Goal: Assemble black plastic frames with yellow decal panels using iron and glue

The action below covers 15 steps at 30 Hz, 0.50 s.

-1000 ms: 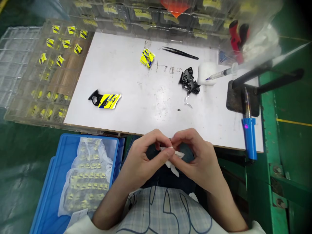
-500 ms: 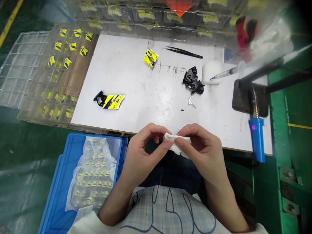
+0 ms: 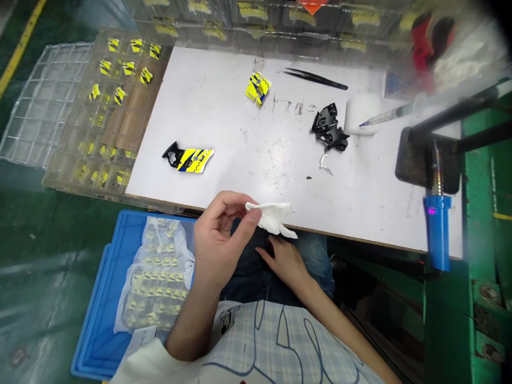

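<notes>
Head camera view, looking down: the person's left hand (image 3: pixel 224 234) pinches a small, crumpled piece of soft white tissue (image 3: pixel 272 216) by its left end, thumb against fingertips, just above the near edge of a white rectangular surface (image 3: pixel 240 160). The ragged right end of the tissue hangs loose. The right hand (image 3: pixel 286 261) is lower, over the lap, beyond that loose end; its fingers are partly hidden, so I cannot tell whether its grip is closed or holds anything. A light but steady pinch seems enough for something this limp; tucking the ragged ends inward would probably keep it compact and stop it snagging. It would be wise to keep it well apart from the blue-handled soldering iron (image 3: pixel 437 229) at the right, and to lift it clear of the yellow-and-blue patterned plate with a black bracket (image 3: pixel 196 160) and the jagged black plastic part (image 3: pixel 328 128). Compared with half a second earlier, when both hands pinched the tissue, the right hand has let go and dropped away; the camera has shifted, but the parts keep their layout.
</notes>
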Motion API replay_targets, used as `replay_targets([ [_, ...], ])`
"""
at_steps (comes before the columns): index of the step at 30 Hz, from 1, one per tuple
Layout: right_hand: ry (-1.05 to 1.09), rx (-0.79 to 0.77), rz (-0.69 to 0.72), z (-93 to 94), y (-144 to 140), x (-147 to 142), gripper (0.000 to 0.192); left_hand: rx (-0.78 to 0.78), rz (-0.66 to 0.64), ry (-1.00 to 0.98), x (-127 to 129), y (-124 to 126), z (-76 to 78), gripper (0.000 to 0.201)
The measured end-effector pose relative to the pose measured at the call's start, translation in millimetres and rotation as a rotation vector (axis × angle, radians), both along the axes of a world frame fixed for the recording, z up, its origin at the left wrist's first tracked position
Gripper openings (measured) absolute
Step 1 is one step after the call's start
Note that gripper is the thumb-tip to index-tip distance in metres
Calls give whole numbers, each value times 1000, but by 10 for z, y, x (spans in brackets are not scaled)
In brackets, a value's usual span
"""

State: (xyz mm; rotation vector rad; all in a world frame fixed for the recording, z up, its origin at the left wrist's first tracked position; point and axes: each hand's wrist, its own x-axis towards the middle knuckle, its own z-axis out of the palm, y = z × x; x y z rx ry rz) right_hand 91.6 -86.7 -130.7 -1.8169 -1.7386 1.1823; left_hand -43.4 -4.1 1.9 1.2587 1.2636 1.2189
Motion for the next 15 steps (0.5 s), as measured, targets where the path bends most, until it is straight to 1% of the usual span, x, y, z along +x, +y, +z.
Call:
replay_targets([
  [2, -4, -9, 25, -17, 66, 18, 14, -15, -1, 7, 0, -16, 4, 6],
  [5, -5, 3, -2, 119, 21, 204, 24, -43, -15, 17, -5, -33, -11, 5],
  [7, -33, 9, -78, 268, -131, 434, 34, -71, -42, 16, -8, -45, -33, 4],
  [9, -75, -5, -152, 404, -356, 717, 44, -93, -68, 9, -6, -54, -59, 3],
  [12, -178, -34, -277, 517, -717, 1122, 60, -97, -54, 1, 14, -50, -93, 4],
  [13, -211, -32, -311, 537, -813, 1218, 63, -94, -33, -7, 25, -41, -103, 4],
  [15, -273, 21, -383, 585, -934, 1308, 53, -87, 16, -35, 50, -14, -117, 7],
])
